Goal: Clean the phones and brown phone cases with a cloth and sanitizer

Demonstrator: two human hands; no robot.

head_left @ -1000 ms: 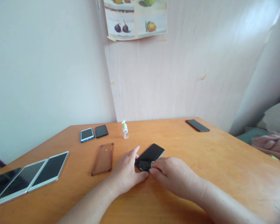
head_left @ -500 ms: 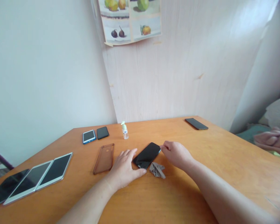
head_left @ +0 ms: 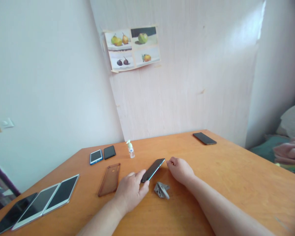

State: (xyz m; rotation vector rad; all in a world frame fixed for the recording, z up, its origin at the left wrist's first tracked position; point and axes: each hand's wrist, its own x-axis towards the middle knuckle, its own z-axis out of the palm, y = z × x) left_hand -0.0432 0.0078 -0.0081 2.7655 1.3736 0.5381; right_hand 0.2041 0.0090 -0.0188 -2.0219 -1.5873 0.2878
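Note:
A black smartphone (head_left: 153,170) is tilted up off the wooden table, its thin edge turned toward me. My left hand (head_left: 130,190) grips its near end between thumb and fingers. Just right of the phone, my right hand (head_left: 180,170) rests with curled fingers, apart from it; whether anything is inside them is hidden. Below the phone lies a crumpled grey cloth (head_left: 161,190). To the left of my left hand is an empty brown translucent phone case (head_left: 109,179).
A small pump bottle (head_left: 130,149) stands behind the case. Two phones, one blue-edged (head_left: 96,157) and one black (head_left: 109,152), lie at the back left. Several larger devices, including a white tablet (head_left: 61,194), lie at the left front. Another dark phone (head_left: 204,138) lies back right.
My left hand has closed on the phone and tipped it up from lying flat. My right hand has come away from the phone's edge. The camera view has tilted upward.

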